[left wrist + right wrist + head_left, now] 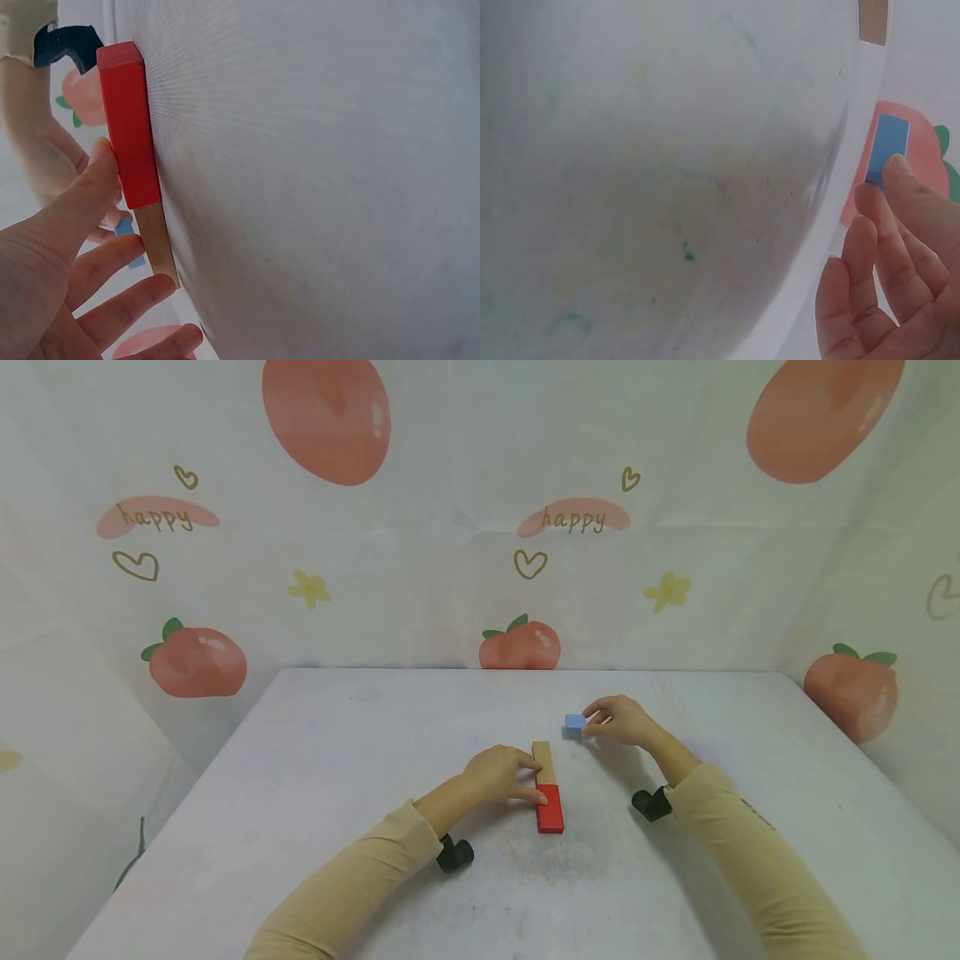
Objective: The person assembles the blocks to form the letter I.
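Observation:
In the head view a red block [550, 810] and a plain wooden block [543, 762] lie end to end in a line on the table. My left hand [498, 774] rests beside them from the left, its thumb against the red block and its fingers spread along the wooden one. The left wrist view shows the thumb at the side of the red block [129, 127] and fingertips by the wooden block [156, 236]. Farther back, my right hand [621, 721] pinches a small blue block [575, 723] between thumb and forefinger. In the right wrist view the blue block [889, 142] sticks out past the fingertips.
A white table [375, 718] stretches under both hands, with a printed curtain [420, 510] hanging behind its back edge. Black wrist devices [651, 804] sit under both sleeves, close to the tabletop.

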A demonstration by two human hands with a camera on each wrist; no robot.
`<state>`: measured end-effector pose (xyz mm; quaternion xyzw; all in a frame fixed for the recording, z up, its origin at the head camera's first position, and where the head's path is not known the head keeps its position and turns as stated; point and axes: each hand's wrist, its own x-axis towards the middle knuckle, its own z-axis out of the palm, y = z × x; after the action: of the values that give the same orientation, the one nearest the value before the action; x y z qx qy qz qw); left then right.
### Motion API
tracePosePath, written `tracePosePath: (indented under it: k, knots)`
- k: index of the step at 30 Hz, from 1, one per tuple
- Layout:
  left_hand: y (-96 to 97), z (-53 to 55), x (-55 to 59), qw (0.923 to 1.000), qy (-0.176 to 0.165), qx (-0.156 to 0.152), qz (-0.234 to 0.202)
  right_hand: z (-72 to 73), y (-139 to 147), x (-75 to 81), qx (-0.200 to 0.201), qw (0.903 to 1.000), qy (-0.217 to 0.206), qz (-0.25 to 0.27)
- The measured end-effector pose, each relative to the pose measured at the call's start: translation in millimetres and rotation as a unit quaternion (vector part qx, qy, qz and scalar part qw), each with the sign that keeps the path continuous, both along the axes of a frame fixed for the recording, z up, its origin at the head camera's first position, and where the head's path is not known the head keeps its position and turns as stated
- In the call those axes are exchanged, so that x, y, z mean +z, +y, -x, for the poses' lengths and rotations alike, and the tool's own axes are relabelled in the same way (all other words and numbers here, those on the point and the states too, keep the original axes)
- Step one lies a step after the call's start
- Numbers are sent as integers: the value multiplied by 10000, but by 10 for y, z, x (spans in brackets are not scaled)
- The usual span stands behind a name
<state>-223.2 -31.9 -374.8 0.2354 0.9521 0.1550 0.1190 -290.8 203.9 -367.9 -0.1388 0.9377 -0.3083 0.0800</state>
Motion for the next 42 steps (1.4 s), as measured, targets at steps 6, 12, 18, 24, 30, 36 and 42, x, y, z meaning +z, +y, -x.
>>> tracePosePath:
  k: [6, 12, 18, 24, 30, 36, 42]
  knots:
    - [-2, 3, 0, 10000, -80, 27, -42, 9, -19, -16, 106, 9999, 123, 0]
    - [-5, 14, -5, 10000, -48, 8, -79, 7, -38, -26, 158, 9997, 151, 82]
    - [-3, 17, -9, 10000, -38, 9, -92, 2, -70, -13, 147, 9998, 118, -10]
    - [2, 15, -6, 10000, -34, 30, -42, 7, -113, -8, 40, 9999, -13, -145]
    - [0, 17, -7, 10000, -25, -6, -44, 20, -132, -21, 52, 9998, 41, -176]
    - [-5, 9, 3, 10000, 26, -63, -27, 25, -149, -30, 149, 9998, 87, -81]
    - [-8, 8, 4, 9999, 21, -82, -63, 31, -179, -37, 149, 9998, 44, -81]
